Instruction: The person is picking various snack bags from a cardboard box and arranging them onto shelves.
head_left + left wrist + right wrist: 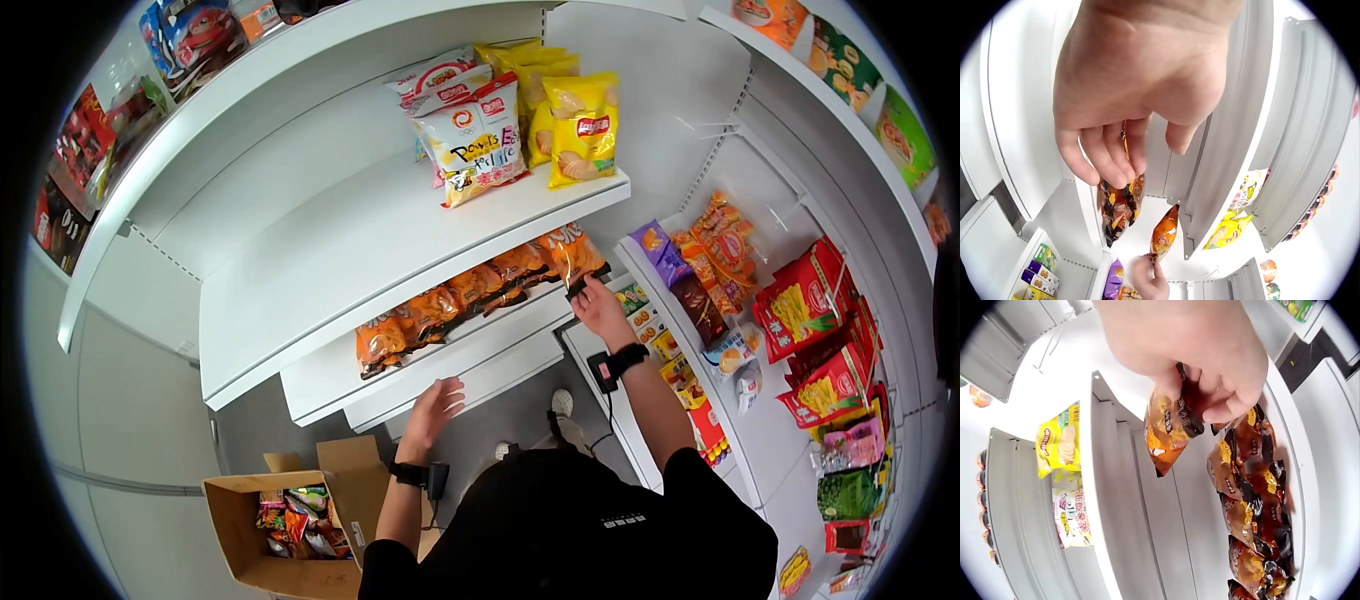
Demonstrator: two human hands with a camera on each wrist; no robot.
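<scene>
My right hand (602, 310) pinches an orange and black snack bag (1169, 428) by its dark end, at the right end of the lower shelf. Several matching orange bags (440, 305) lie in a row on that shelf, below the upper board. The left hand (434, 412) is in front of the shelf's left part, fingers loosely bent and nothing in them. From the left wrist view, the left hand (1141, 94) overlaps the row of bags, while the held bag (1165, 231) hangs from the right hand's fingers farther off.
Yellow chip bags (585, 130) and white snack bags (470, 140) stand on the upper shelf (330, 260). An open cardboard box (225, 520) with several snack packs sits on the floor at left. Red bags (800, 310) and other snacks fill the right-hand shelves.
</scene>
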